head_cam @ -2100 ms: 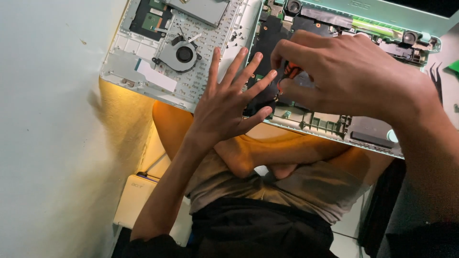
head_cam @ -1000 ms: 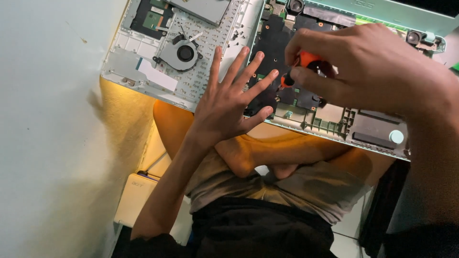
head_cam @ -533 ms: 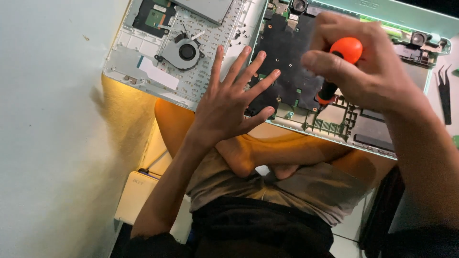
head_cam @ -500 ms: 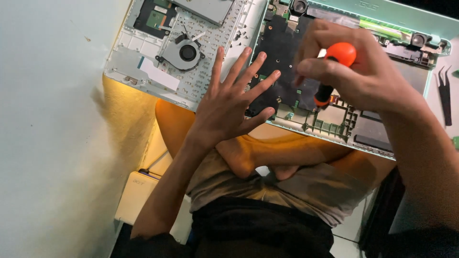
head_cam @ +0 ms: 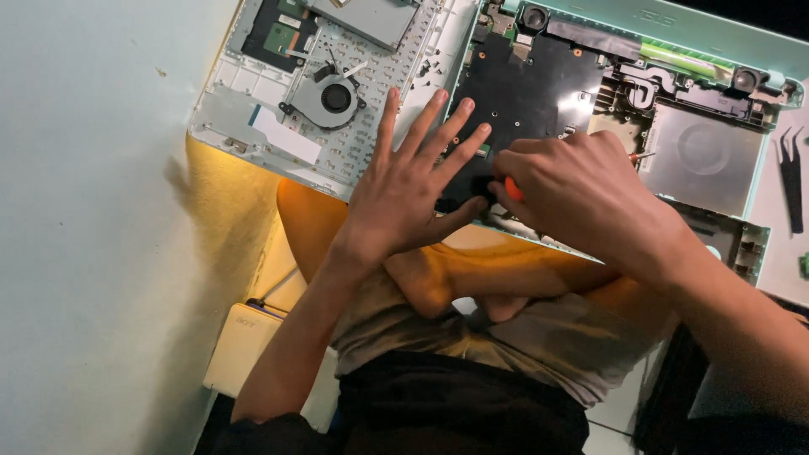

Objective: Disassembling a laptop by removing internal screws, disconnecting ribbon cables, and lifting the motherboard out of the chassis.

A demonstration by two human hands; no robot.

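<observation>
While the left hand (head_cam: 404, 198) lies flat with its fingers spread wide, holding nothing, its palm presses on the near edge of an opened laptop chassis (head_cam: 758, 59), where the white keyboard underside (head_cam: 396, 67) meets the black board (head_cam: 531, 93). Just beside it, the right hand (head_cam: 581, 190) is closed around an orange-handled screwdriver (head_cam: 511, 190), of which only a small patch of orange handle shows between the fingers; a thin metal tip seems to stick out at the far side of the fist, near the silver plate (head_cam: 704, 156), though that is hard to make out. Both hands sit over the chassis, which rests across the person's crossed legs. A round cooling fan (head_cam: 334, 99) lies on the keyboard underside, well left of the hands. Black tweezers (head_cam: 792, 177) rest on the surface at the right edge, apart from the chassis.
</observation>
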